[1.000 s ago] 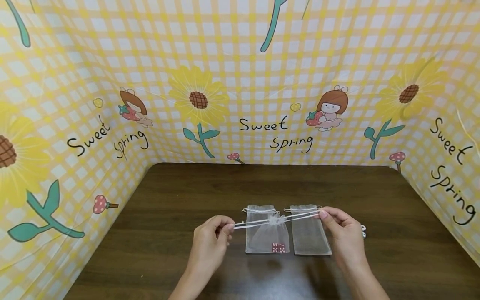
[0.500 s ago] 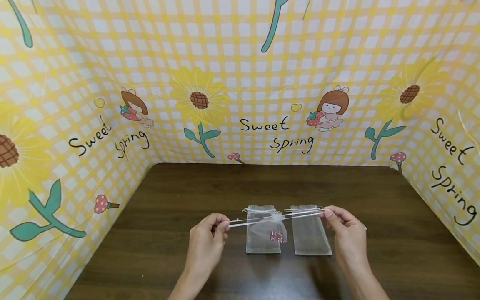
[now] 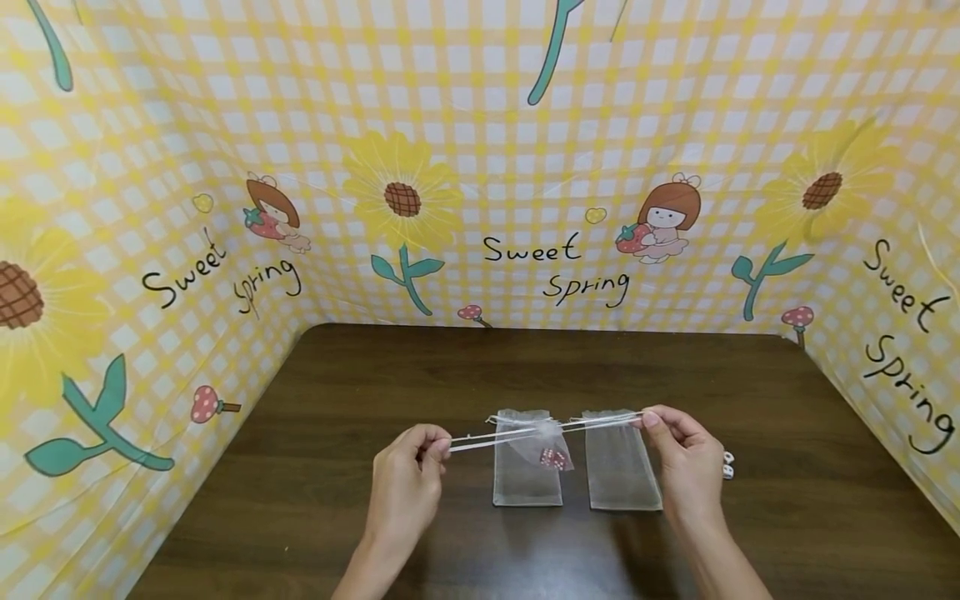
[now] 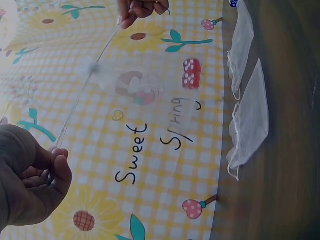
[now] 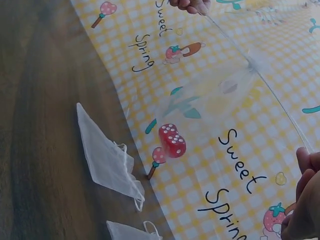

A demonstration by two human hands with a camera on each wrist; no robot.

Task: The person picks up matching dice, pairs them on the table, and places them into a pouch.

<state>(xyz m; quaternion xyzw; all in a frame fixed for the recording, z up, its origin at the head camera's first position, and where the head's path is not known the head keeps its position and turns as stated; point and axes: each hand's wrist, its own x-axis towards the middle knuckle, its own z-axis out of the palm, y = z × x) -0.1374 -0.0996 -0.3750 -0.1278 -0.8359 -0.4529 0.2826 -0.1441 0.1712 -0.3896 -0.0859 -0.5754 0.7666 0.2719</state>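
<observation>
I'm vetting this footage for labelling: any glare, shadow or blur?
Head view: pale sheen on the table, beside a dark shadow or reflection; left wrist: the backdrop washed out at upper left; right wrist: table blurred, red dice in the sheer bag fairly clear.

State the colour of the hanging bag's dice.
The dice are red with white dots, clearest in the right wrist view.
</observation>
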